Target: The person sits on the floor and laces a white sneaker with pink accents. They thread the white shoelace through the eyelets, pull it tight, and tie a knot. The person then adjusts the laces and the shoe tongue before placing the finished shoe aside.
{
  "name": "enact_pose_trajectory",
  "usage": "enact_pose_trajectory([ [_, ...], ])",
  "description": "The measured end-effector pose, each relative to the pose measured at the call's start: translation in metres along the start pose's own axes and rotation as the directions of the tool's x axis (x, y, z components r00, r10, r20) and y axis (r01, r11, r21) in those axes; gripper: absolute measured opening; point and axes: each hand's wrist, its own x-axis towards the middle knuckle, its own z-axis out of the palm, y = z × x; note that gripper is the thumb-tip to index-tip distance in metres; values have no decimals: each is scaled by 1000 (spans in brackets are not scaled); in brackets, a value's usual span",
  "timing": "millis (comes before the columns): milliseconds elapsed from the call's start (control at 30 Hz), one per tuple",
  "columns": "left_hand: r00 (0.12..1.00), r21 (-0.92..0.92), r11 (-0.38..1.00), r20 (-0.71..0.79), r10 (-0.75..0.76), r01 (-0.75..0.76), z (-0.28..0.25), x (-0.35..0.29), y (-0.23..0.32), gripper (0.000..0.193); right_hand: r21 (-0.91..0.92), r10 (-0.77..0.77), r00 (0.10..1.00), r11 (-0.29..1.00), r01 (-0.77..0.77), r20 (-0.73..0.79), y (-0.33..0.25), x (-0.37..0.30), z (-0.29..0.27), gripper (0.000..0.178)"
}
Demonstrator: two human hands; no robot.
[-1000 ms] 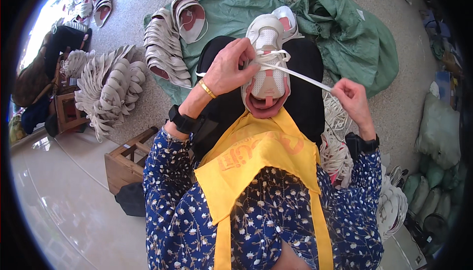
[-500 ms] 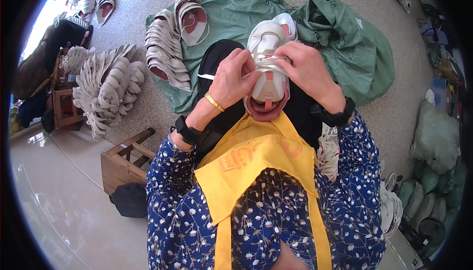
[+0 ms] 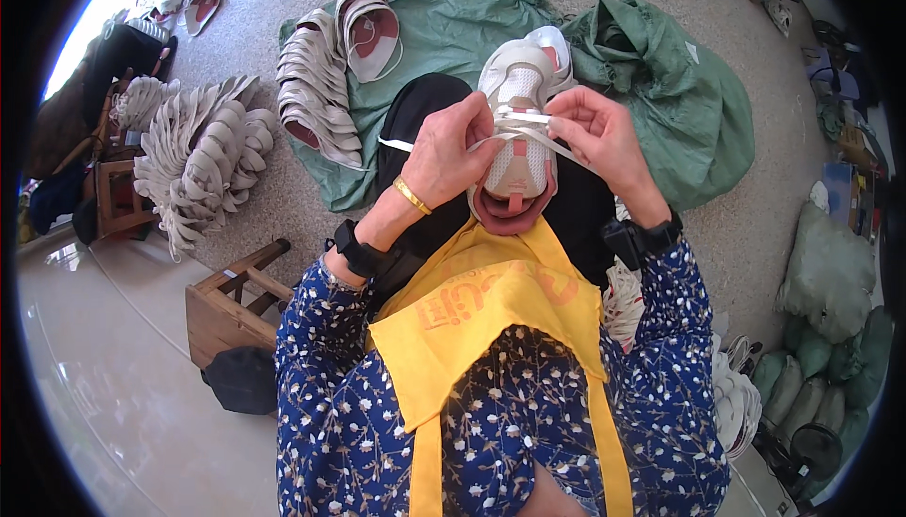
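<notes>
A white and grey shoe upper (image 3: 515, 177) with a pink collar and heel tab lies in front of me between my knees, its toe pointing away. White shoelace (image 3: 517, 117) crosses its throat in a loose tie. My left hand (image 3: 451, 144), left of the shoe, pinches one part of the lace between thumb and fingers. On the other side my right hand (image 3: 596, 135) grips another stretch of the lace with thumb and forefinger. Lace runs taut between the two hands, and one loose end hangs down to the right.
Stacked shoe uppers (image 3: 319, 92) rest on a green sack (image 3: 434, 26) ahead. Another bundle of uppers (image 3: 212, 154) lies on the floor at left, near a wooden stool (image 3: 231, 314). A second bulging green sack (image 3: 689, 111) sits at right. White laces (image 3: 623, 305) hang beside my right leg.
My right hand has moved off the shoe's middle to the right, drawing the lace with it. More of the crossed lace shows now. The left hand stays nearly in place.
</notes>
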Motion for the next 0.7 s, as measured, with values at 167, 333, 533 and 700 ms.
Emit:
enact_pose_trajectory([
  [167, 984, -239, 957, 107, -145, 167, -1, -1, -13, 20, -171, -166, 985, 973, 156, -46, 16, -7, 16, 26],
  [333, 969, -433, 872, 186, -162, 229, -14, -6, -12, 21, -439, -236, 967, 882, 172, -96, 10, -7, 22, 31],
  [533, 960, -422, 865, 185, -211, 272, -58, -32, -19, 23, -459, -228, 964, 877, 142, -138, 6, -15, 21, 27],
  [700, 981, -189, 964, 94, -169, 184, -33, -27, -19, 17, -518, -200, 969, 850, 97, -146, 6, -23, 18, 22],
])
